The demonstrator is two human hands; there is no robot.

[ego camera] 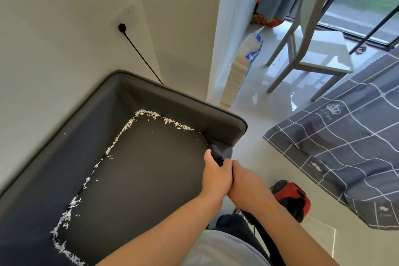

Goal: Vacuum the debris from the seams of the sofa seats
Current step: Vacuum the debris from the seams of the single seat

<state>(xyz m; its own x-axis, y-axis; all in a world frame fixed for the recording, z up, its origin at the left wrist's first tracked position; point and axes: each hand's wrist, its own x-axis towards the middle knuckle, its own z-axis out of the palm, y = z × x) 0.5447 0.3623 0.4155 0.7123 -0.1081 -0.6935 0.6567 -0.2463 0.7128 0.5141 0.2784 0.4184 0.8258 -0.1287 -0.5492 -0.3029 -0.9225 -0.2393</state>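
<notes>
Both hands [232, 176] gripping black nozzle [218, 153], white shreds [121, 134] lining smooth sofa [140, 168] seam

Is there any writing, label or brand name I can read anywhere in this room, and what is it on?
Nothing can be read for certain.
Bedspread: small script under a crown emblem, too blurred to read.
Blue and white bag by the wall: print too small to read.
Red vacuum cleaner: no label visible.

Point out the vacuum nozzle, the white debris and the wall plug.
vacuum nozzle [219, 153]: head view, dark tip at the seam.
white debris [151, 114]: head view, shreds along the far seam.
wall plug [122, 27]: head view, black plug body.
</notes>
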